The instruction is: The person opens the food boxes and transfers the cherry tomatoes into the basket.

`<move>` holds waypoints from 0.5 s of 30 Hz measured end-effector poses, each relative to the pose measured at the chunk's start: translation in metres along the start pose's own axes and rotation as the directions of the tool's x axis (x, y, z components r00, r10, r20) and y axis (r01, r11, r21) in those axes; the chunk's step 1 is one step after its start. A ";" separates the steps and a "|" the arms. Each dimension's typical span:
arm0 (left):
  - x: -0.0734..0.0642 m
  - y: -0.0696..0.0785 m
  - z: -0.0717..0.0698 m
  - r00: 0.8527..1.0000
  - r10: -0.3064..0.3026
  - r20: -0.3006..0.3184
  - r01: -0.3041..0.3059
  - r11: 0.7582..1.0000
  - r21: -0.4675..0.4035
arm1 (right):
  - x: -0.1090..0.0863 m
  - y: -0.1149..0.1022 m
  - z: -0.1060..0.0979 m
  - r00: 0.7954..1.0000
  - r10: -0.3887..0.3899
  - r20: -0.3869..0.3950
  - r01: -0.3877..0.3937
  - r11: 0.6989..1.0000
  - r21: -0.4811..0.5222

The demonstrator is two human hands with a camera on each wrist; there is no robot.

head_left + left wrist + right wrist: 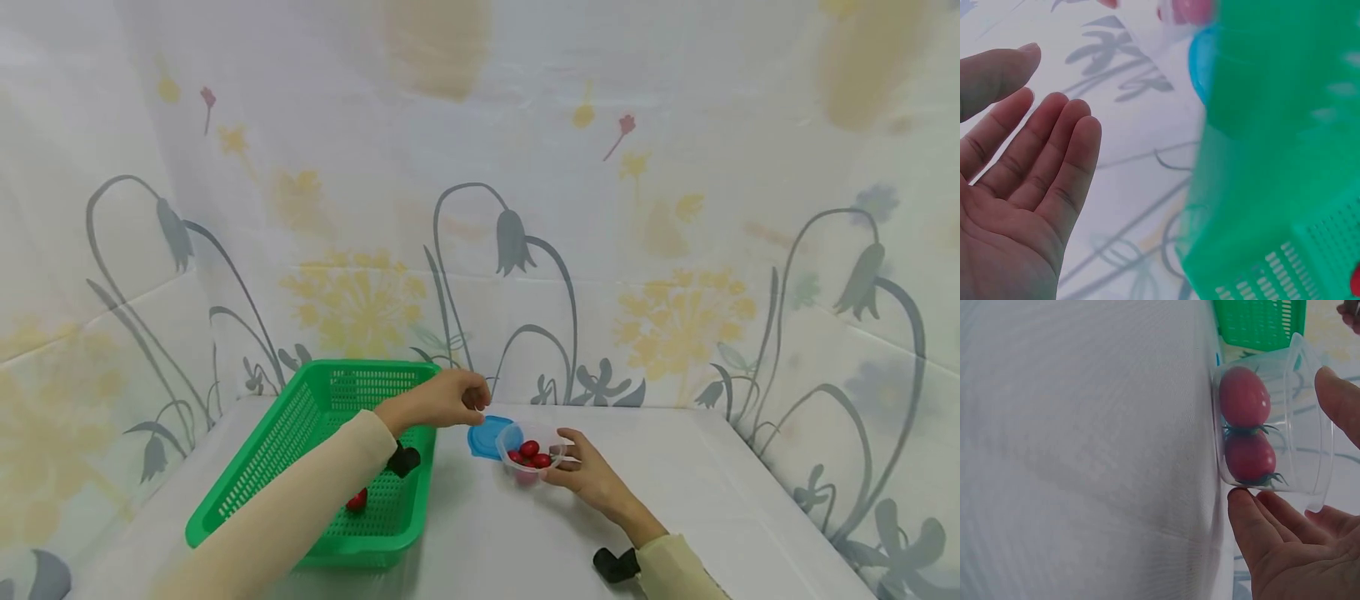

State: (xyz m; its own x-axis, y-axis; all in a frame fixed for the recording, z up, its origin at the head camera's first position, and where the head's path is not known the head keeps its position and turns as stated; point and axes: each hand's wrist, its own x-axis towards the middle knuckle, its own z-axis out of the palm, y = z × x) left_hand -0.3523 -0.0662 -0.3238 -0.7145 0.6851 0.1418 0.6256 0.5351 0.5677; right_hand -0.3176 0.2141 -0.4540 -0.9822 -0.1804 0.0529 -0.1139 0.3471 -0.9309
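The left sleeve (292, 500) crosses the green basket (367, 546), hiding its near left part, and is cut off by the head view's bottom edge. Inside the basket, a red tomato (357, 500) is sliced by the picture's edge in the left wrist view. Right of the basket, the blue lid (486, 435) lies partly behind the clear container (1310, 444); from the left wrist, the blurred basket wall covers much of it. Tomatoes (529, 450) in the container overlap too closely to count. Farther right of the basket, the right hand (592, 479) runs out of its own wrist view, where only a scrap of the left hand (442, 400) shows, beyond the basket.
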 end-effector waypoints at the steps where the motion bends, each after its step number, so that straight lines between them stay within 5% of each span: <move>1: 0.003 0.002 0.002 1.000 0.002 0.001 -0.002 1.000 0.000 | 0.000 0.000 0.000 1.000 0.002 -0.002 -0.002 1.000 0.001; 11: 0.029 0.018 0.023 1.000 0.005 0.026 -0.006 0.999 0.043 | -0.001 -0.003 -0.001 1.000 0.010 -0.004 -0.010 1.000 0.014; 15: 0.038 0.019 0.037 0.997 -0.044 0.057 0.040 0.998 0.058 | -0.001 -0.002 -0.001 1.000 0.016 0.004 -0.016 1.000 0.022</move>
State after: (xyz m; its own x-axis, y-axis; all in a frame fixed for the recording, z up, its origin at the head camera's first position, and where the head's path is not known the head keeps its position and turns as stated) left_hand -0.3561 -0.0112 -0.3374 -0.7222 0.6881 0.0703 0.6133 0.5899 0.5252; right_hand -0.3164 0.2147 -0.4520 -0.9833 -0.1782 0.0369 -0.0950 0.3295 -0.9394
